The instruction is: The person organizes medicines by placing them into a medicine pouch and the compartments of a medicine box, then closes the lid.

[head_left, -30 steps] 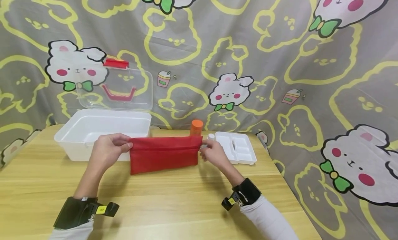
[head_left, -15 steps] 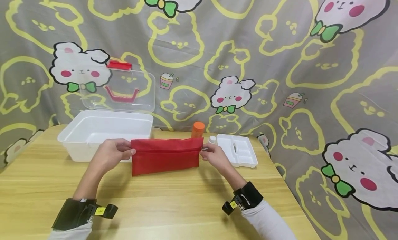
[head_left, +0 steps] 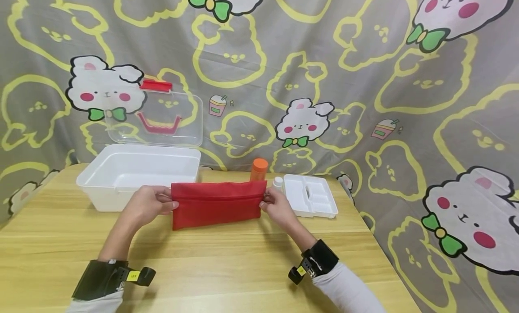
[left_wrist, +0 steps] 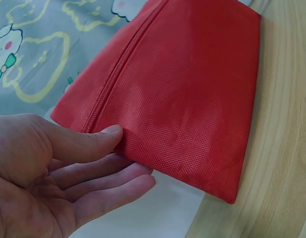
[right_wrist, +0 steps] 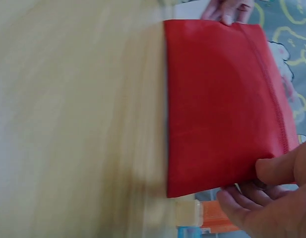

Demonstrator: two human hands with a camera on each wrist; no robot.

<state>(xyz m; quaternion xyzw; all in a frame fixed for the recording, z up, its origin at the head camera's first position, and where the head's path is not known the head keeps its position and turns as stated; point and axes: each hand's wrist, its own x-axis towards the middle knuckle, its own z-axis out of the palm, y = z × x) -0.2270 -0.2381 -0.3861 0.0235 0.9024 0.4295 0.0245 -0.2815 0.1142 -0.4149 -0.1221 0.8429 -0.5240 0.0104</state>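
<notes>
A flat red zip pouch (head_left: 216, 204) stands upright on its lower edge on the wooden table (head_left: 227, 268), held between both hands. My left hand (head_left: 151, 204) pinches its left end, thumb on the front (left_wrist: 100, 139) and fingers behind the pouch (left_wrist: 192, 94). My right hand (head_left: 272, 206) pinches the right end by the zip, thumb on the red fabric (right_wrist: 217, 99). The zip line runs along the pouch's top.
An open white plastic box (head_left: 138, 173) with a clear lid (head_left: 156, 117) and red latch stands behind the left hand. Behind the right hand are an orange-capped bottle (head_left: 258, 168), a small white bottle (head_left: 277, 182) and a white divided tray (head_left: 310, 195). A cartoon-print cloth hangs behind.
The right hand has shifted from the zip pull at the pouch's corner to gripping its right end. The pouch and the left hand have hardly moved.
</notes>
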